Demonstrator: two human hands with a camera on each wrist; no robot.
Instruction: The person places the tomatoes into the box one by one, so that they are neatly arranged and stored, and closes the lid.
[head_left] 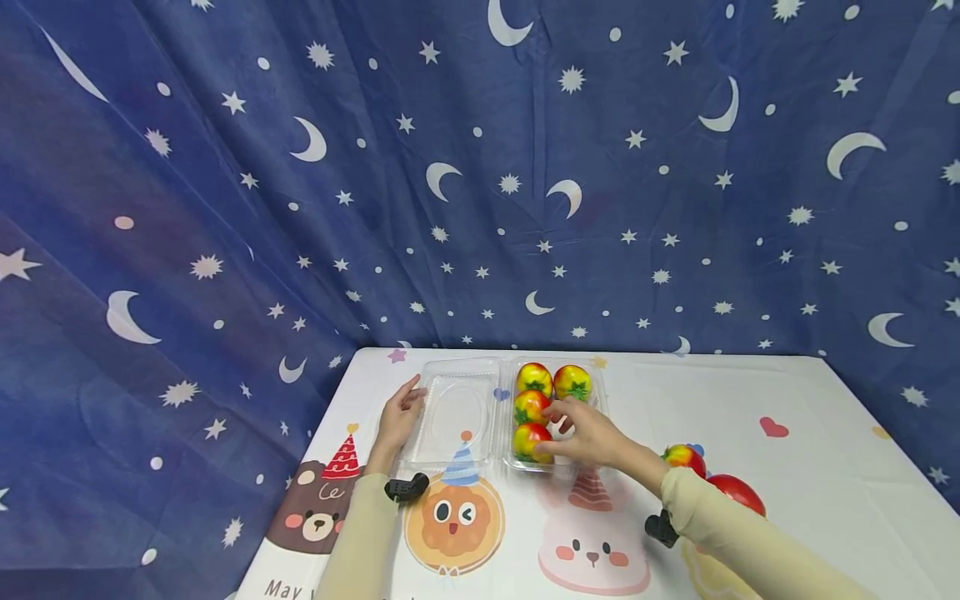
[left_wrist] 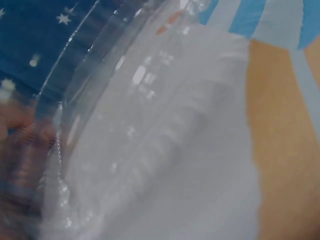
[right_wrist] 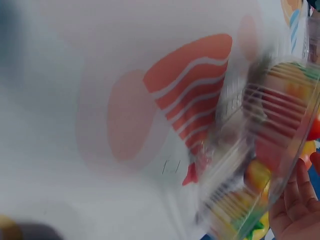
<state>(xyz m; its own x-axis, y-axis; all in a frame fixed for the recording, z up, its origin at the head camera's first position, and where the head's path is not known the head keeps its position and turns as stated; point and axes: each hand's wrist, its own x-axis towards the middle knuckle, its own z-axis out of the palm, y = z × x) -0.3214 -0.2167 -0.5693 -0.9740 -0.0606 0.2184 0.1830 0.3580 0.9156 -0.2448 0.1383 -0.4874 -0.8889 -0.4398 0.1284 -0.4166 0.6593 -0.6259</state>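
Note:
A clear plastic clamshell box lies opened on the table, its lid (head_left: 459,425) to the left and its base (head_left: 604,398) to the right. Several red-and-yellow fruits with green leafy tops sit in the base, among them a front one (head_left: 531,443) and one at the back right (head_left: 573,382). My right hand (head_left: 588,435) reaches over the base, thumb and fingers spread beside the front and middle fruits. In the right wrist view its fingers (right_wrist: 292,200) extend near the box wall. My left hand (head_left: 397,423) rests along the lid's left edge, fingers relaxed; the left wrist view shows it blurred through clear plastic.
Right of the box, partly behind my right forearm, lie another red-and-yellow fruit (head_left: 686,457) and a red one (head_left: 738,493). A white cloth with cartoon prints (head_left: 592,554) covers the table. A blue star-and-moon curtain (head_left: 480,208) hangs behind the table's back edge.

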